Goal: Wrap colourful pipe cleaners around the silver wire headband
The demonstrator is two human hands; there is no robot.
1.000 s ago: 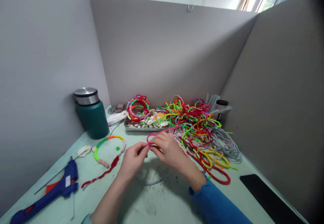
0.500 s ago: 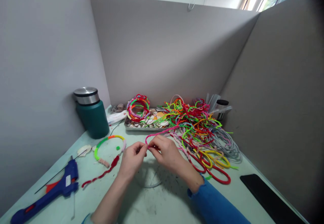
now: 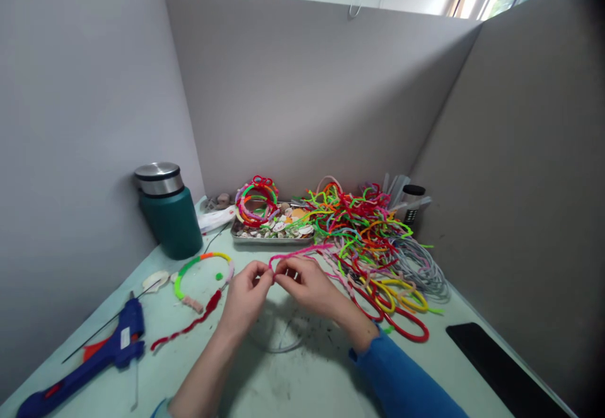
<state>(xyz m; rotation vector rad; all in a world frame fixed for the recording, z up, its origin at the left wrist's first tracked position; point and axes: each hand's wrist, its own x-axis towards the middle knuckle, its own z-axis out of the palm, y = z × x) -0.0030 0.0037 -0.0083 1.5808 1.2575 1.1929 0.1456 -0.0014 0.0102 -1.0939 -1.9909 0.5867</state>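
Note:
My left hand (image 3: 246, 298) and my right hand (image 3: 309, 287) meet above the middle of the table, fingertips pinched closely together. Between them runs a bright pink pipe cleaner (image 3: 297, 253), its free length arching up and off to the right. A thin grey ring (image 3: 282, 350) shows below the fingers; whether it hangs from them or lies on the table I cannot tell. Left of my hands lies a hoop wrapped in coloured pipe cleaner (image 3: 188, 263), with a dark red twisted tail (image 3: 189, 328) trailing toward me. What sits right at the fingertips is hidden.
A blue glue gun (image 3: 118, 342) lies at the left near a green flask (image 3: 172, 219). At the back stand a metal tray (image 3: 269, 240) of buttons or shells, finished-looking hoops (image 3: 256, 202) and a tangled pipe-cleaner heap (image 3: 350, 216). A black phone-like slab (image 3: 496, 364) lies right.
The pink pipe cleaner's free length has swung lower and its far end now shows apart from the heap's top. Both hands have shifted only slightly, still pinching.

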